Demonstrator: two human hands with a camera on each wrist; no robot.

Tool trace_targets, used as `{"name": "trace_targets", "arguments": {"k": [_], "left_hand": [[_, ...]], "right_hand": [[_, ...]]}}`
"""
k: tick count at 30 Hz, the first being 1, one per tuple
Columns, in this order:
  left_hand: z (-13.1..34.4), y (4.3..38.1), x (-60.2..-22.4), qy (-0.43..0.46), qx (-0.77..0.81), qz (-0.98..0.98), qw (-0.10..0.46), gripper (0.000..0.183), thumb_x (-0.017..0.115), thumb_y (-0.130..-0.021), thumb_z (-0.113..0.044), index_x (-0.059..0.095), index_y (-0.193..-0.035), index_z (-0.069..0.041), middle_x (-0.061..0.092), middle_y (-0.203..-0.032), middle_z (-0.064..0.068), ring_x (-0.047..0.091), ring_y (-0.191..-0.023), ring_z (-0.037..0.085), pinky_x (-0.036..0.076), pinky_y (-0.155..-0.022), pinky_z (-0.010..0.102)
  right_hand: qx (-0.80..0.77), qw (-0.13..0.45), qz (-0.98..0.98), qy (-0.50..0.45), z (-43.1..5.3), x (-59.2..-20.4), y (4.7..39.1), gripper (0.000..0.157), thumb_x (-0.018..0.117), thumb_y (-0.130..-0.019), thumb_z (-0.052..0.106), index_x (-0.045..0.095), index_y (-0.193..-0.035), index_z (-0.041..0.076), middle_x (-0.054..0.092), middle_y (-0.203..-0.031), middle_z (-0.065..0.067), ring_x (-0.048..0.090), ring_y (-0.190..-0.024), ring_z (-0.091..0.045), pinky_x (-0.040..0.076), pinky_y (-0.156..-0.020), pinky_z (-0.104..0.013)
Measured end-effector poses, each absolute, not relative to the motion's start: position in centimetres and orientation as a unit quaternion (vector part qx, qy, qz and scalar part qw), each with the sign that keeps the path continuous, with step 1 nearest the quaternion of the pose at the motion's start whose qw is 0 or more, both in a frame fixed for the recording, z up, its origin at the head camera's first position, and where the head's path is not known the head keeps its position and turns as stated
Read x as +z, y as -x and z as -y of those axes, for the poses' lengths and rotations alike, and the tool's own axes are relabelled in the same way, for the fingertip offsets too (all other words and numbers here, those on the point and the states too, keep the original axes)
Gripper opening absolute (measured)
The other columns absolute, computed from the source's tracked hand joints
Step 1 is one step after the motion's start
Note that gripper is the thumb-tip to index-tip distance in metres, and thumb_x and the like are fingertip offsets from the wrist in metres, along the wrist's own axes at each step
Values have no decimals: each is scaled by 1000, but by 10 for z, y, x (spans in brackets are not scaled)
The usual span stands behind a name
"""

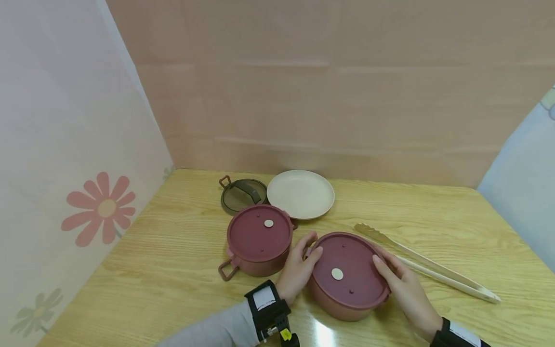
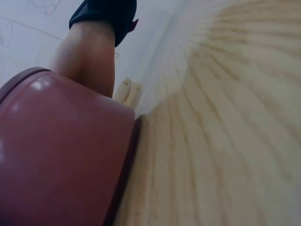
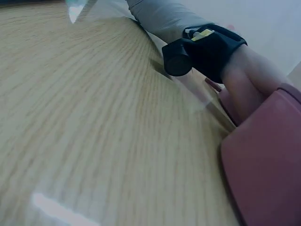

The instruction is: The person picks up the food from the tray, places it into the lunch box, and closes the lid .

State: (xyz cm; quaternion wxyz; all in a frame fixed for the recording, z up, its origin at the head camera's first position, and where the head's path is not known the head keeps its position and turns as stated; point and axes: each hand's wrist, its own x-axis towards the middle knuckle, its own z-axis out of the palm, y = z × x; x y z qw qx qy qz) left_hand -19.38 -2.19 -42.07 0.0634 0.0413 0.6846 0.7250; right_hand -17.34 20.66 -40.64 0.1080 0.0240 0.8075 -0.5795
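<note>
Both hands hold a lidded maroon pot (image 1: pixel 347 272) on the wooden table, one at each side. My left hand (image 1: pixel 297 270) grips its left edge, with the thumb on the lid's rim. On the opposite side, my right hand (image 1: pixel 405 291) holds the pot with its thumb at the rim; its other fingers are partly hidden. Up close, the pot's smooth wall (image 2: pixel 66 146) fills the lower left of the left wrist view. The same wall (image 3: pixel 268 160) shows at the right of the right wrist view, where its base appears to meet the tabletop.
A smaller lidded maroon pot (image 1: pixel 260 236) stands just left of my left hand. Behind it are a dark olive round piece of cookware (image 1: pixel 234 197) with a loop handle and a white plate (image 1: pixel 301 193). Beige tongs (image 1: pixel 438 270) lie beyond my right hand. Walls border the table.
</note>
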Motion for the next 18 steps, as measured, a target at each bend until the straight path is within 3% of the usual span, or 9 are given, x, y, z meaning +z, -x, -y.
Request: {"name": "trace_targets", "arguments": {"k": [4, 11, 14, 16, 18], "left_hand": [[20, 193, -424, -43, 728, -681, 67, 49, 48, -102, -28, 40, -146, -5, 42, -148, 11, 34, -140, 26, 28, -115, 43], [16, 191, -425, -38, 739, -670, 60, 43, 41, -105, -25, 44, -143, -6, 45, -146, 10, 38, -138, 27, 32, -114, 45], [17, 189, -423, -25, 737, -672, 61, 41, 39, -105, -23, 45, -142, -6, 47, -143, 9, 40, -136, 26, 33, -113, 45], [19, 188, -418, -26, 731, -680, 56, 41, 39, -105, -23, 44, -142, -6, 48, -141, 9, 43, -134, 26, 36, -111, 45], [22, 187, -409, -33, 731, -679, 52, 41, 39, -105, -23, 44, -143, -6, 49, -141, 10, 45, -132, 25, 37, -110, 44]], "right_hand": [[-575, 115, -809, -38, -203, -410, 173, 72, 36, -103, 48, 17, -153, -1, 19, -157, -24, 24, -141, -36, 40, -84, -6], [-603, 106, -790, -44, -193, -411, 171, 69, 28, -105, 45, 13, -153, -3, 16, -158, -24, 17, -144, -35, 37, -95, -10], [-603, 114, -788, -53, -189, -407, 172, 71, 28, -105, 47, 11, -153, -2, 14, -159, -22, 15, -145, -34, 36, -106, -23], [-608, 122, -783, -53, -187, -401, 173, 72, 27, -105, 47, 8, -153, -2, 11, -160, -22, 13, -146, -33, 29, -113, -37], [-617, 120, -776, -43, -185, -394, 176, 72, 27, -105, 47, 9, -153, -4, 13, -159, -22, 18, -145, -30, 34, -111, -34]]}}
